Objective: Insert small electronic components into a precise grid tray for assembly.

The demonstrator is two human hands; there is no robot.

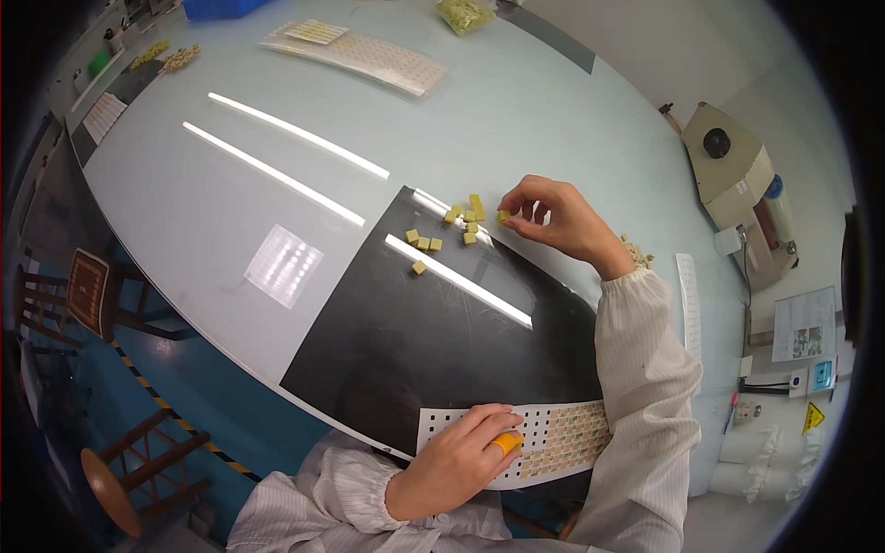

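My right hand [558, 221] is raised over the far side of the black mat [369, 323], its thumb and index finger pinched on a small yellow-green cube [502, 217]. Beside it, several similar cubes [470, 228] stand in a loose cluster, with more cubes [423, 243] to the left. My left hand [456, 465] lies over a white sheet with rows of square holes [441, 419], fingers stretched across it. An orange band [506, 443] shows at one finger. Small tan pieces [572, 441] fill the sheet's right part; my hand hides some of its middle.
Behind my right wrist lies a pile of small tan pieces [638, 251], near a white strip [688, 304]. A clear gridded sheet [284, 265] lies left of the mat. Farther off are a bagged perforated sheet [369, 60] and a bag of yellow-green pieces [465, 15]. A beige machine [728, 161] stands right.
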